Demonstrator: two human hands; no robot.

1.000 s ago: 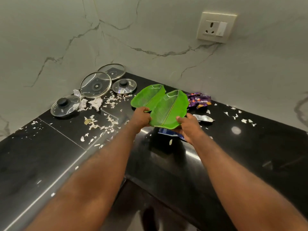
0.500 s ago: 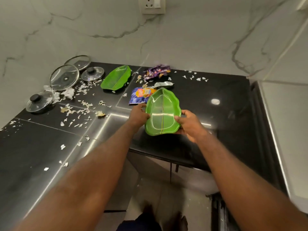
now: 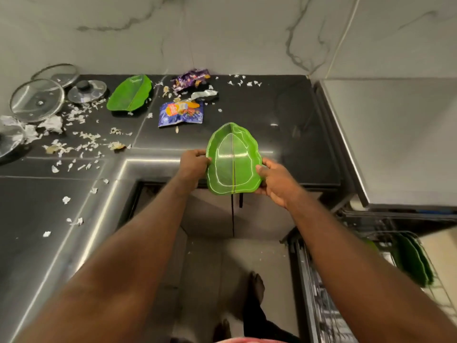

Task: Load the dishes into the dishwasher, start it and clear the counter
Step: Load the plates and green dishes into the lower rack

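Green leaf-veined plate (image 3: pixel 232 162); black glossy counter (image 3: pixel 284 115); grey-veined white marble wall (image 3: pixel 222 33).

Leaf plate (image 3: pixel 232 160) between hands, dishwasher rack (image 3: pixel 405 268) to right

black counter (image 3: pixel 284 115): green dish (image 3: pixel 129 94), lids (image 3: pixel 37 99), wrappers (image 3: pixel 181 112), scraps (image 3: pixel 81 144).

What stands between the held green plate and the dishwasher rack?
Nothing visible. The left hand and right hand hold the green plate over the counter edge; only open space separates it from the rack at lower right, where other leaf plates stand.
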